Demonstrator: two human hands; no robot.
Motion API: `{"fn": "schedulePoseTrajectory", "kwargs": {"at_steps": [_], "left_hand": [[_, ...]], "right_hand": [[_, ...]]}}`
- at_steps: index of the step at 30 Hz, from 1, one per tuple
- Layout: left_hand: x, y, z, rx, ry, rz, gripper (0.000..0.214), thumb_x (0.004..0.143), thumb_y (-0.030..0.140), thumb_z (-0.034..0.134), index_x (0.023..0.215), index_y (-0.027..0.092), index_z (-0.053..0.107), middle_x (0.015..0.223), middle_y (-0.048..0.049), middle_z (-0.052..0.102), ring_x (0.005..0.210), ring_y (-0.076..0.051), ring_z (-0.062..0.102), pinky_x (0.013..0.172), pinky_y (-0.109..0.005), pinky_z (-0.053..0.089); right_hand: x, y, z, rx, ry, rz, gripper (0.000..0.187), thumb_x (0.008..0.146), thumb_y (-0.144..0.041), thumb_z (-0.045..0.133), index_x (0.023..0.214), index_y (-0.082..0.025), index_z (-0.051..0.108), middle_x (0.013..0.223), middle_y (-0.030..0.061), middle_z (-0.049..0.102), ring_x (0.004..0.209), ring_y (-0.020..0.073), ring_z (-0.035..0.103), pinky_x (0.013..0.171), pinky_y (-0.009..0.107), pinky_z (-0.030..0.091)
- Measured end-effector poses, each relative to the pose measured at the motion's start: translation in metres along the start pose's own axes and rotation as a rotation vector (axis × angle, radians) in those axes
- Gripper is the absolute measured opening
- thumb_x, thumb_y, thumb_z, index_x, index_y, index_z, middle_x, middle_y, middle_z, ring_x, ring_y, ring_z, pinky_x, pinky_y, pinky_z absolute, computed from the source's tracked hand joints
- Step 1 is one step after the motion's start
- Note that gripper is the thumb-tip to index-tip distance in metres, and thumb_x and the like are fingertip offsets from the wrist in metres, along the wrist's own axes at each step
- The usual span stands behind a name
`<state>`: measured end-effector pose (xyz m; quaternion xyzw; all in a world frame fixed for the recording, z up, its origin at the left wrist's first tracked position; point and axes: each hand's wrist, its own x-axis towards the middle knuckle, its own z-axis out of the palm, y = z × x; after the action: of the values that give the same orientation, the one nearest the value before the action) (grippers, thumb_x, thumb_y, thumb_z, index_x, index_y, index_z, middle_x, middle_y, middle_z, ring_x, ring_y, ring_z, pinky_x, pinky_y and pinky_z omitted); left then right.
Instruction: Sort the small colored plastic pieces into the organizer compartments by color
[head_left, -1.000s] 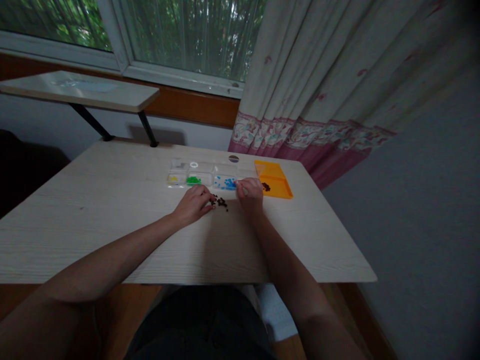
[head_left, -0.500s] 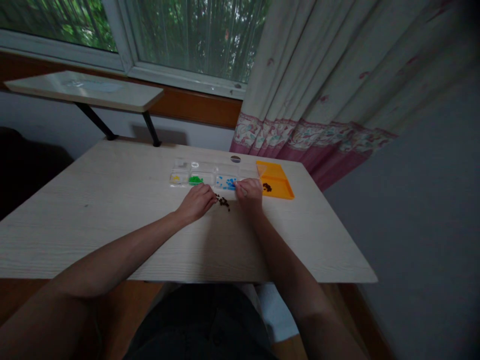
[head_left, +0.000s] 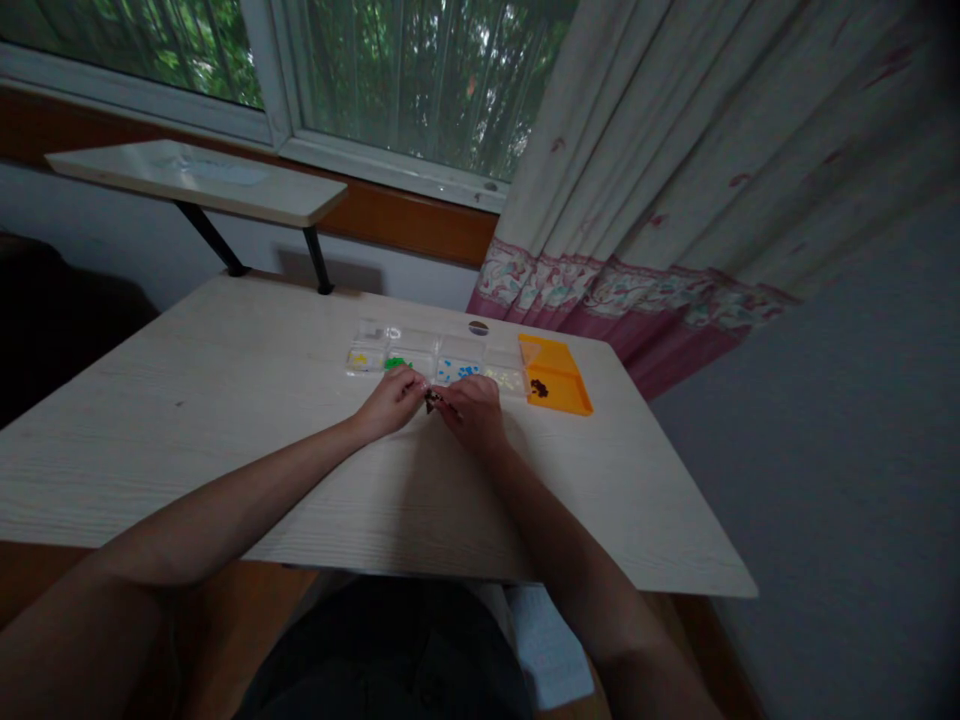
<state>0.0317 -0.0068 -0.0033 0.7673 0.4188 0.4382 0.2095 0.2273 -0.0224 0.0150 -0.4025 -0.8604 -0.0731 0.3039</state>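
Observation:
My left hand (head_left: 394, 400) is closed, its thumb and fingertips pinched at one end of a dark brown string of beads (head_left: 431, 399). My right hand (head_left: 474, 412) meets it from the right, fingers pressed together at the same spot; whatever is in them is too small to make out. Just beyond the hands stands a clear plastic case (head_left: 363, 369) with compartments. It holds yellow pieces (head_left: 360, 358), green pieces (head_left: 397, 363), blue pieces (head_left: 466, 371) and pale pieces (head_left: 507, 379). My fingers partly hide its front edge.
An orange tray (head_left: 571, 393) with dark brown pieces (head_left: 539, 388) adjoins the case on the right. Behind the case lies a small dark round object (head_left: 478, 328). A raised shelf (head_left: 247, 190) stands at the table's back left, and a curtain (head_left: 555, 270) hangs behind the table.
My right hand has moved left from the blue compartment to my left hand's fingertips, uncovering the pale pieces. The dark strand, spread on the table before, is now bunched between both hands.

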Motion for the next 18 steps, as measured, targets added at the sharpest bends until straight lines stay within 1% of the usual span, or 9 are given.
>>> {"fn": "schedulePoseTrajectory", "kwargs": {"at_steps": [4, 8, 13, 18], "left_hand": [[-0.0016, 0.0052, 0.0003, -0.02, -0.021, 0.005, 0.03, 0.095, 0.037, 0.044, 0.078, 0.018, 0.059, 0.077, -0.003, 0.054, 0.078, -0.017, 0.05, 0.071, -0.03, 0.04], [-0.0031, 0.0053, 0.0017, -0.02, -0.043, 0.011, 0.029, 0.095, 0.037, 0.045, 0.08, 0.018, 0.061, 0.079, -0.0038, 0.056, 0.081, -0.018, 0.05, 0.073, -0.031, 0.04], [-0.0035, 0.0013, 0.0035, -0.027, -0.032, 0.009, 0.029, 0.094, 0.038, 0.045, 0.081, 0.017, 0.061, 0.08, -0.0038, 0.056, 0.08, -0.017, 0.051, 0.072, -0.03, 0.04], [-0.0033, 0.0021, 0.0021, -0.028, -0.06, -0.005, 0.03, 0.095, 0.038, 0.045, 0.082, 0.017, 0.062, 0.081, -0.004, 0.058, 0.082, -0.017, 0.052, 0.074, -0.03, 0.041]], "right_hand": [[-0.0011, -0.001, 0.0004, 0.013, 0.034, 0.005, 0.026, 0.094, -0.042, 0.052, 0.11, -0.03, 0.069, 0.093, 0.0025, 0.07, 0.096, 0.0202, 0.054, 0.092, 0.037, 0.034], [-0.0022, 0.0001, 0.0008, 0.007, 0.063, 0.007, 0.023, 0.093, -0.041, 0.054, 0.105, -0.03, 0.07, 0.09, 0.0018, 0.071, 0.094, 0.0194, 0.055, 0.092, 0.037, 0.032], [-0.0016, 0.0, 0.0001, 0.014, 0.105, -0.04, 0.018, 0.093, -0.037, 0.056, 0.096, -0.028, 0.072, 0.083, 0.0004, 0.07, 0.088, 0.0176, 0.054, 0.088, 0.035, 0.032], [-0.0014, -0.0023, -0.0007, -0.011, 0.124, -0.066, 0.016, 0.093, -0.033, 0.057, 0.091, -0.025, 0.072, 0.081, 0.0003, 0.07, 0.087, 0.017, 0.054, 0.087, 0.035, 0.032]]}}
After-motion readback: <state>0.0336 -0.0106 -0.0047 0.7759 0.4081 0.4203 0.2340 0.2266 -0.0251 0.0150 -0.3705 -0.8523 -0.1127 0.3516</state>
